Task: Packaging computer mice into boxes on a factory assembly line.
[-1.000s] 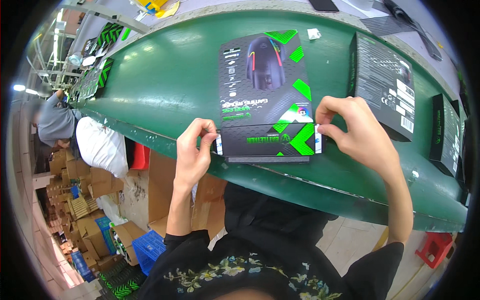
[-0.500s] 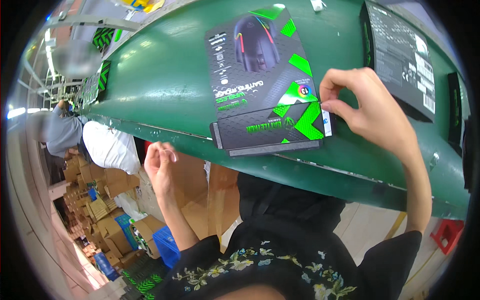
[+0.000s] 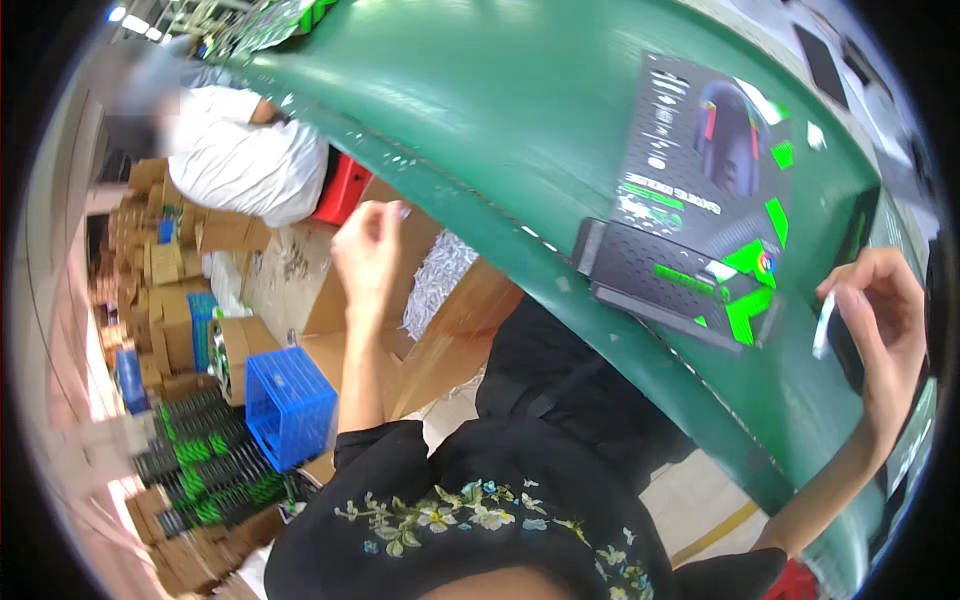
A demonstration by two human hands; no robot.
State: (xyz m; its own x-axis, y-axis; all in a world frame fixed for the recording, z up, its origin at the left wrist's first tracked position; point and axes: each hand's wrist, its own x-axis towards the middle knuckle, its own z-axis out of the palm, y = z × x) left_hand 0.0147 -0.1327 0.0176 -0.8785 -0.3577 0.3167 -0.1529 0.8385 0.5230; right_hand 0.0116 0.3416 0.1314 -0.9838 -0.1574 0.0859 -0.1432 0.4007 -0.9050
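Observation:
A black and green computer mouse box (image 3: 690, 200) lies on the green bench with its printed face up. Its end flap stands out toward me. My right hand (image 3: 885, 310), to the right of the box and apart from it, pinches a small white and pale-blue sticker strip (image 3: 824, 325). Beyond the bench's near edge, my left hand (image 3: 368, 245) hangs over an open carton (image 3: 335, 305) of white paper strips (image 3: 438, 280). Its fingers are pressed together, with a pale bit at the tips too small to name.
A co-worker in white (image 3: 245, 150) sits at the left by the bench (image 3: 480, 110), near a red stool (image 3: 343, 190). On the floor stand a blue crate (image 3: 290, 405), stacked black and green boxes (image 3: 205, 455) and brown cartons (image 3: 165, 335). More boxes lie at the bench's far right.
My view has turned, and the box now appears farther right. My right hand has left the box's corner, carrying the white strip away. My left hand is now over the carton, fingers still pinched.

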